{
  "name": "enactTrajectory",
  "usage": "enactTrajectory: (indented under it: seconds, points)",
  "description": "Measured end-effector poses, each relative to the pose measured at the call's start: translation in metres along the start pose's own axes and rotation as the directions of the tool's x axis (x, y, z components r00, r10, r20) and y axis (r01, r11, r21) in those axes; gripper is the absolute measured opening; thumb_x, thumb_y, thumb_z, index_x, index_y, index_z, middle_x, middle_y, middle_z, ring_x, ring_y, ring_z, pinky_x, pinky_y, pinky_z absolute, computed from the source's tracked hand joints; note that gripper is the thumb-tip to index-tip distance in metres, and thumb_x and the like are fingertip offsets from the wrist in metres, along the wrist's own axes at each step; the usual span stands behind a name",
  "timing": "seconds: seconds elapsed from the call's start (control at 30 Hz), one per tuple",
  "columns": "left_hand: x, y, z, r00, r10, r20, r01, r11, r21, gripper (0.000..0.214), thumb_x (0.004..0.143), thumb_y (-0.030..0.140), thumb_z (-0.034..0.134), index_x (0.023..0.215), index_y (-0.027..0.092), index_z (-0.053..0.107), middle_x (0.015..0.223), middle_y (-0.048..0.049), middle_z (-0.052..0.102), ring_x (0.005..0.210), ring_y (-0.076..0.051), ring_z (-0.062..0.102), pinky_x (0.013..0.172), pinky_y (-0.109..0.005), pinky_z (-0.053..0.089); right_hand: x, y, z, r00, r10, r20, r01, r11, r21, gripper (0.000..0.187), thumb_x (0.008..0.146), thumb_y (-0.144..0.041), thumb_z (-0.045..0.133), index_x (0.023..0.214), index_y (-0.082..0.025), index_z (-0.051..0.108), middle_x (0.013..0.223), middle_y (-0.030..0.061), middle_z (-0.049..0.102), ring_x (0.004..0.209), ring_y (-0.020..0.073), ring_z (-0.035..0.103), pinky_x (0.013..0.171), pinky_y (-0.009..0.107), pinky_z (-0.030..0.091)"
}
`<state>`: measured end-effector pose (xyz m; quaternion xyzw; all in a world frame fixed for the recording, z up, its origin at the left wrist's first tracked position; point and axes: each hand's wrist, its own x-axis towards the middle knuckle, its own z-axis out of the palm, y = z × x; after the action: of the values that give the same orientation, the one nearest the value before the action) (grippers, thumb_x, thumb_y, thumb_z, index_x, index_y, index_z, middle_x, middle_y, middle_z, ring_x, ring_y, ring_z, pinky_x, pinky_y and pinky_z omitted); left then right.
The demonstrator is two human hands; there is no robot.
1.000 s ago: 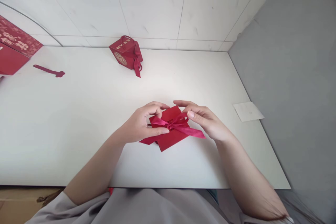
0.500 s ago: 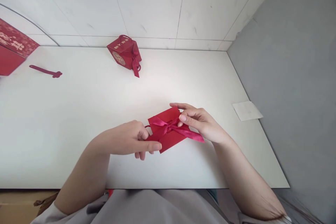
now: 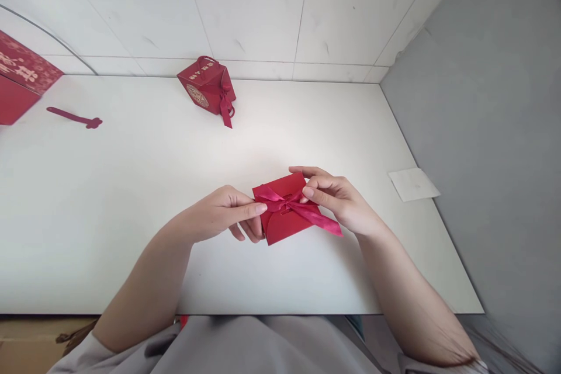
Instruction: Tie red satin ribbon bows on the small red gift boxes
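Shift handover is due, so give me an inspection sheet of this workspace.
Surface: white table, matte, no marks seen.
Job's things: flat red card box with a red ribbon tied across it, held over the table.
Clutter: red gift box at the back, red strip and big red box far left, white paper slip at the right edge.
Hands: left hand pinches the box's left edge; right hand pinches the ribbon.
Cables: nothing seen.
Surroundings: white tiled wall, grey panel on the right.

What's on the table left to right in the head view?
Large red box → red strip → small red gift box → left hand → flat red box with ribbon → right hand → white paper slip.
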<state>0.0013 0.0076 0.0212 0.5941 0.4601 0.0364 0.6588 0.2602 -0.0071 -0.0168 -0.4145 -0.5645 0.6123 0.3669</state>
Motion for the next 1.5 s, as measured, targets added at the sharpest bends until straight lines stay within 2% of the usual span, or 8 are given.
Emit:
enactTrajectory:
  seconds: [0.13, 0.37, 0.6, 0.73, 0.87, 1.07, 1.27, 1.5]
  points:
    - [0.000, 0.001, 0.000, 1.000, -0.018, -0.022, 0.018, 0.999, -0.026, 0.039, 0.091, 0.047, 0.055, 0.070, 0.021, 0.074, 0.083, -0.0030, 0.075, 0.082, -0.016, 0.071, 0.074, -0.025, 0.059, 0.002, 0.001, 0.001, 1.000, 0.007, 0.000, -0.007, 0.998, 0.055, 0.021, 0.091, -0.037, 0.063, 0.078, -0.024, 0.073, 0.134, 0.0049, 0.058, 0.130, 0.0255, 0.051, 0.096, 0.037, 0.047]
    - [0.001, 0.000, -0.004, 0.985, 0.036, -0.167, -0.042, 0.999, -0.034, 0.043, 0.091, 0.044, 0.057, 0.058, 0.017, 0.067, 0.069, -0.0026, 0.071, 0.072, -0.013, 0.068, 0.064, -0.019, 0.054, 0.003, 0.002, 0.003, 0.999, -0.015, -0.039, 0.017, 0.998, 0.057, 0.022, 0.091, -0.036, 0.063, 0.075, -0.025, 0.073, 0.128, 0.0051, 0.061, 0.134, 0.0253, 0.047, 0.100, 0.038, 0.044]
    - [-0.007, 0.006, 0.002, 0.954, -0.106, 0.282, 0.155, 0.976, -0.155, 0.050, 0.092, 0.050, 0.051, 0.066, 0.014, 0.073, 0.077, -0.0111, 0.077, 0.055, -0.016, 0.071, 0.045, -0.019, 0.050, 0.001, -0.002, 0.003, 1.000, -0.002, -0.030, 0.004, 0.998, 0.057, 0.024, 0.090, -0.036, 0.064, 0.072, -0.023, 0.072, 0.124, 0.0057, 0.062, 0.130, 0.0264, 0.050, 0.096, 0.039, 0.047]
    - [-0.001, 0.004, 0.006, 0.991, -0.089, 0.101, 0.107, 0.977, -0.183, 0.047, 0.092, 0.051, 0.053, 0.070, 0.016, 0.074, 0.084, -0.0095, 0.078, 0.087, -0.021, 0.075, 0.067, -0.020, 0.058, 0.002, -0.001, 0.002, 0.995, -0.007, -0.101, 0.009, 1.000, 0.014, 0.024, 0.090, -0.038, 0.063, 0.073, -0.023, 0.071, 0.129, 0.0054, 0.060, 0.128, 0.0263, 0.052, 0.099, 0.039, 0.045]
    - [0.001, 0.003, 0.002, 0.979, -0.097, -0.182, 0.054, 0.973, -0.225, 0.044, 0.088, 0.055, 0.057, 0.071, 0.017, 0.072, 0.072, -0.0069, 0.077, 0.072, -0.019, 0.076, 0.058, -0.018, 0.057, 0.001, 0.001, 0.003, 0.969, -0.018, -0.247, 0.009, 0.999, -0.037, 0.026, 0.089, -0.042, 0.063, 0.073, -0.023, 0.070, 0.133, 0.0046, 0.058, 0.123, 0.0258, 0.055, 0.097, 0.039, 0.045]
    - [-0.012, 0.009, 0.009, 0.989, -0.148, 0.016, 0.146, 0.946, -0.289, 0.045, 0.088, 0.057, 0.055, 0.075, 0.018, 0.074, 0.070, -0.0078, 0.077, 0.063, -0.020, 0.075, 0.048, -0.018, 0.054, -0.001, -0.004, 0.009, 0.985, 0.002, -0.175, -0.010, 0.999, -0.046, 0.032, 0.089, -0.046, 0.062, 0.068, -0.022, 0.069, 0.130, 0.0060, 0.059, 0.122, 0.0271, 0.056, 0.080, 0.035, 0.052]
    - [-0.008, 0.008, 0.007, 0.982, -0.014, -0.187, -0.027, 0.977, -0.212, 0.039, 0.090, 0.049, 0.057, 0.072, 0.020, 0.076, 0.091, -0.0067, 0.078, 0.091, -0.019, 0.074, 0.070, -0.019, 0.058, -0.003, -0.005, 0.007, 0.996, -0.022, -0.083, 0.016, 0.997, -0.075, 0.029, 0.088, -0.040, 0.066, 0.065, -0.022, 0.068, 0.129, 0.0040, 0.060, 0.124, 0.0250, 0.054, 0.096, 0.038, 0.047]
    - [-0.009, 0.008, 0.000, 0.982, -0.080, -0.172, 0.065, 0.994, -0.087, 0.044, 0.091, 0.047, 0.054, 0.062, 0.017, 0.071, 0.060, -0.0050, 0.072, 0.055, -0.015, 0.069, 0.052, -0.021, 0.053, -0.003, -0.006, 0.008, 0.997, -0.034, -0.066, 0.026, 0.993, -0.116, 0.026, 0.088, -0.041, 0.065, 0.070, -0.024, 0.071, 0.127, 0.0049, 0.062, 0.129, 0.0267, 0.051, 0.098, 0.039, 0.045]
